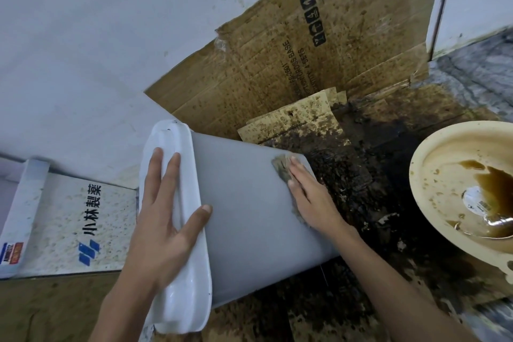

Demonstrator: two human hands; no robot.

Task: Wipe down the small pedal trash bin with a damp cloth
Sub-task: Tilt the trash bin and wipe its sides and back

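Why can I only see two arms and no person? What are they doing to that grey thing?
The camera sits on the person's head, looking down, so you only see their arms. The grey plastic trash bin is tipped onto its side. The left hand rests flat on its white lid, steadying it. The right hand presses a small dirty cloth against the bin's side to wipe it. Underneath lies stained brown cardboard, dark with grime. On the right is a cream plastic basin holding brown water.
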